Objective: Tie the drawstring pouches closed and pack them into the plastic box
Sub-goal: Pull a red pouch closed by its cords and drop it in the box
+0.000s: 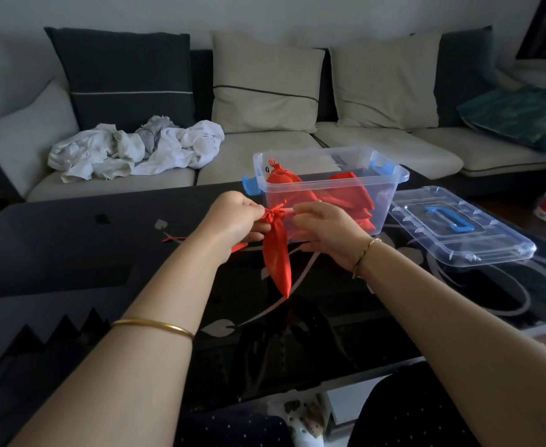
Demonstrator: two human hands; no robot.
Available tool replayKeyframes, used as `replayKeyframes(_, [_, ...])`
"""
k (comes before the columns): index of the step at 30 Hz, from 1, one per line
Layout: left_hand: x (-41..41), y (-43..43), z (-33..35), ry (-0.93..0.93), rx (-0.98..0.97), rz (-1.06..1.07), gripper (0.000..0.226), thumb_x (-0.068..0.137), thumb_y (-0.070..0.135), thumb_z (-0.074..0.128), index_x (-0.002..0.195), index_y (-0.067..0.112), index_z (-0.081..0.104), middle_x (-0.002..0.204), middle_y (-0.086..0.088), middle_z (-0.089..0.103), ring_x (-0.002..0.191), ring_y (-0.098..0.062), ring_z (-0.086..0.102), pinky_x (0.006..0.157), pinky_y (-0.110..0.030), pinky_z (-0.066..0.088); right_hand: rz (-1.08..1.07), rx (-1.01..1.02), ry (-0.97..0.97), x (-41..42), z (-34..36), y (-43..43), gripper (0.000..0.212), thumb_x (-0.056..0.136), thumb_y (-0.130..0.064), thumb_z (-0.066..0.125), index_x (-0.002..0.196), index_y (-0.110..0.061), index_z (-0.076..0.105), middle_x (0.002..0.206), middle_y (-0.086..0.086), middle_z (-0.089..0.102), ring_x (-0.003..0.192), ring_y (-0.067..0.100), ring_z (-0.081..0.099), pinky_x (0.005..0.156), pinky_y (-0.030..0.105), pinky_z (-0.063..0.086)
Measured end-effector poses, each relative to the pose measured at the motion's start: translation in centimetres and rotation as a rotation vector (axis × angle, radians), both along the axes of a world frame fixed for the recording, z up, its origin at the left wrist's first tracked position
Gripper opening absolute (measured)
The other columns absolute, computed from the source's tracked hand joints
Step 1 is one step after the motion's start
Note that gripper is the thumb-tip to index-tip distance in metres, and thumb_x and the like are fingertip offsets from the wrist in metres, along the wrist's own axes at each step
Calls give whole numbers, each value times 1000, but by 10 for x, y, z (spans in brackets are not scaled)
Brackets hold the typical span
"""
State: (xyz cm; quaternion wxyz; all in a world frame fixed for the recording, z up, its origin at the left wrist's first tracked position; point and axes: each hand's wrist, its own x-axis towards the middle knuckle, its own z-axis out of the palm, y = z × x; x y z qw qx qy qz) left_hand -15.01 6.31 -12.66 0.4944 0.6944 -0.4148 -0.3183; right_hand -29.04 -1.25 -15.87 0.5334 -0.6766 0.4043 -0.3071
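Head view: your red pouch (pixel 276 253) hangs mid-frame above the table (pixel 71 253), neck up, tip pointing to 6 o'clock, body slack and narrow. Its drawstring (pixel 279 210) is bunched in loops at the neck.

Your left hand (pixel 233 217) is at the pouch's 9 o'clock, fingers (pixel 252 206) curled and pinching the string at the neck. Your right hand (pixel 326 233) is at its 3 o'clock, fingers (pixel 307 208) pinching the other strand, drawn out sideways. Both hands are tight against the neck. I can't tell whether the knot is finished.

The plastic box (pixel 384 201) sits on the table at the pouch's 1 o'clock, just behind your right hand. It is clear and uncovered, with a blue latch at each end. Several red pouches (pixel 345 195) lie inside; the one at the 9 o'clock end has its tied neck up.

The lid (pixel 458 224) lies flat on the table at the box's 4 o'clock, just beside it, blue handle up.

A red cord (pixel 174 239) lies on the table at the pouch's 9 o'clock, partly hidden by your left wrist. I can't tell what it's attached to.

A sofa (pixel 265 156) stands at 12 o'clock behind the table, with a white cloth heap (pixel 136 150) on its seat at 10 o'clock.
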Motion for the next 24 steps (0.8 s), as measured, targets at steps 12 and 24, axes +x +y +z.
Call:
replayKeyframes(12, [-16, -13, 14, 394, -133, 2, 19, 95, 1, 49, 76, 3, 53, 71, -10, 57, 64, -16, 61, 49, -18, 52, -122, -278, 243, -8, -29, 8, 43, 79, -19, 71, 116, -8, 50, 111, 4, 59, 105, 22, 58, 92, 39, 48])
replayKeyframes(24, [-15, -55, 27, 377, -315, 199, 14, 96, 5, 45, 85, 8, 52, 67, -5, 57, 57, -13, 59, 58, -25, 51, -353, -389, 75, -29, 79, -63, 28, 86, -19, 60, 87, 8, 64, 91, 28, 67, 81, 42, 66, 72, 56, 53])
